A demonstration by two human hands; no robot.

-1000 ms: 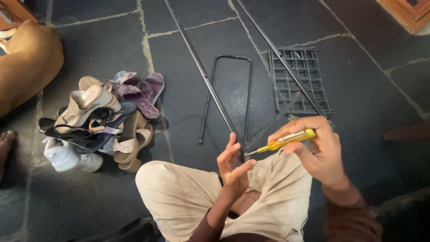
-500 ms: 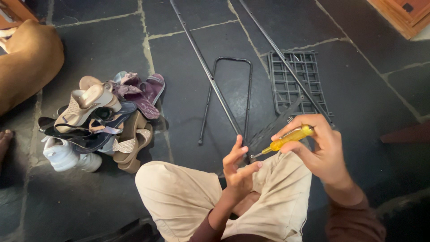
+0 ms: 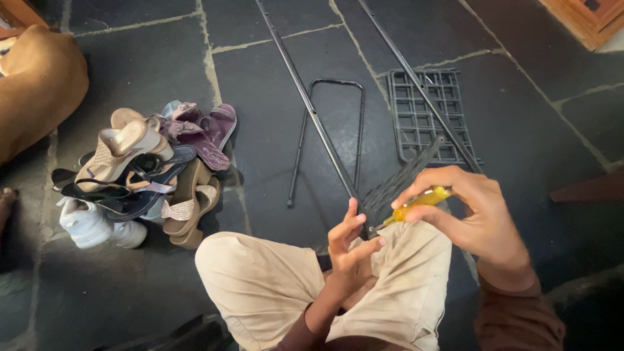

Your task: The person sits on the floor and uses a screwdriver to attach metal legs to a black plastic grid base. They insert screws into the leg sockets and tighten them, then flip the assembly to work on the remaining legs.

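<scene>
The right hand (image 3: 474, 218) now sits lower and nearer the left hand (image 3: 351, 250) than a second ago, and the yellow screwdriver (image 3: 416, 203) it grips points down-left, its tip close to the left fingers. A dark grid panel (image 3: 403, 182) now rises tilted between the hands, where a second ago only a sliver showed; the left hand seems to steady its lower end, though the contact is hard to make out. The left fingers are spread wider, the thumb raised.
</scene>
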